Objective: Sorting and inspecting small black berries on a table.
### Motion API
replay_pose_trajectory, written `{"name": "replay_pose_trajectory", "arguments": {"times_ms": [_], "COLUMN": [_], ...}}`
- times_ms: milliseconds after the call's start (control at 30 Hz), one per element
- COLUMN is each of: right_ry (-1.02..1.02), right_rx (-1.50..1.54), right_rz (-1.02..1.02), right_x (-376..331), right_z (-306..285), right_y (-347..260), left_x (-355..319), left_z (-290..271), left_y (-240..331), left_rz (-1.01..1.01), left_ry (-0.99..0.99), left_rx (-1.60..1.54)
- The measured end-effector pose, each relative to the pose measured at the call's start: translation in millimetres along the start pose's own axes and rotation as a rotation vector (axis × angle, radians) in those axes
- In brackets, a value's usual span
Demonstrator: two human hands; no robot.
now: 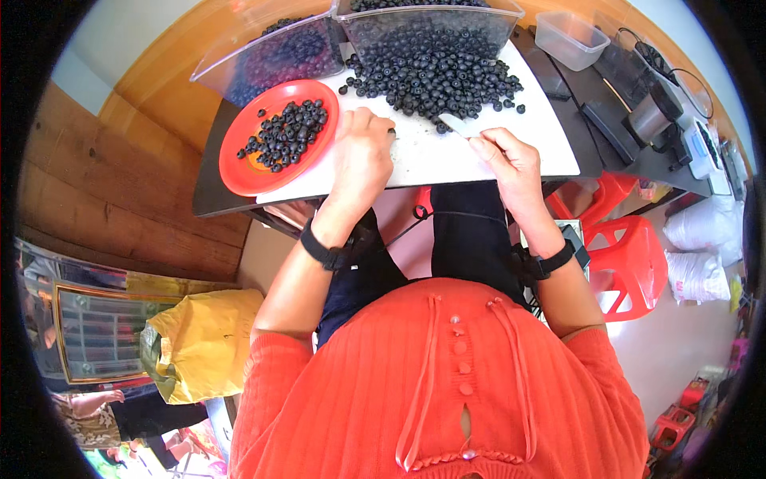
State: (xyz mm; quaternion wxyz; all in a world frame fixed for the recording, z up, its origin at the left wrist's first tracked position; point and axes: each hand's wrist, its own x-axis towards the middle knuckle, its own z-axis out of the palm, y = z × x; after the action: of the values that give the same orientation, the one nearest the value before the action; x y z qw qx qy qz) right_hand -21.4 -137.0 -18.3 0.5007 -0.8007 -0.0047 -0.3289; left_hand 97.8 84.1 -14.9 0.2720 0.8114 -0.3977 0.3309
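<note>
My left hand [365,152] is closed at the near edge of the white board [542,152], just right of the red plate. At its fingertips shows a bit of a small dark bead, mostly hidden. In my right hand [515,164] is a small knife, gripped between thumb and fingers. Its pale blade [456,124] points left and away, its tip at the near edge of a heap of dark round beads [447,84]. The red plate [233,164] bears a smaller group of the same beads and overhangs the board's left side.
Behind the heap stand two clear plastic bins, the left bin [217,70] and the right bin [511,20], both holding dark beads. An empty clear tub [570,44] and a metal cup [656,112] stand to the right. Red stools [630,267] and a yellow bag [207,343] flank me.
</note>
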Motion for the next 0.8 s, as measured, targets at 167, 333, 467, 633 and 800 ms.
{"name": "replay_pose_trajectory", "arguments": {"times_ms": [167, 333, 467, 633, 800], "right_ry": [-0.123, -0.129, -0.164, -0.158, -0.154], "right_rx": [-0.03, -0.198, -0.184, -0.215, -0.216], "right_rz": [0.005, -0.017, 0.068, 0.078, 0.046], "right_x": [9.6, 13.1, 17.0, 17.1, 16.3], "right_z": [5.9, 24.6, 21.7, 18.9, 19.3], "right_y": [-17.4, -29.3, -32.8, -36.3, -35.9], "left_x": [2.3, 1.2, 0.5, 1.5, 1.7], "left_z": [-18.8, -21.9, -17.1, -14.4, -12.2], "left_y": [8.4, 15.3, 17.5, 18.5, 18.8], "left_rz": [-0.519, -0.741, -0.758, -0.748, -0.73], "left_ry": [-0.146, -0.156, -0.128, -0.117, -0.107], "left_rx": [-0.918, -1.321, -1.558, -1.631, -1.638]}}
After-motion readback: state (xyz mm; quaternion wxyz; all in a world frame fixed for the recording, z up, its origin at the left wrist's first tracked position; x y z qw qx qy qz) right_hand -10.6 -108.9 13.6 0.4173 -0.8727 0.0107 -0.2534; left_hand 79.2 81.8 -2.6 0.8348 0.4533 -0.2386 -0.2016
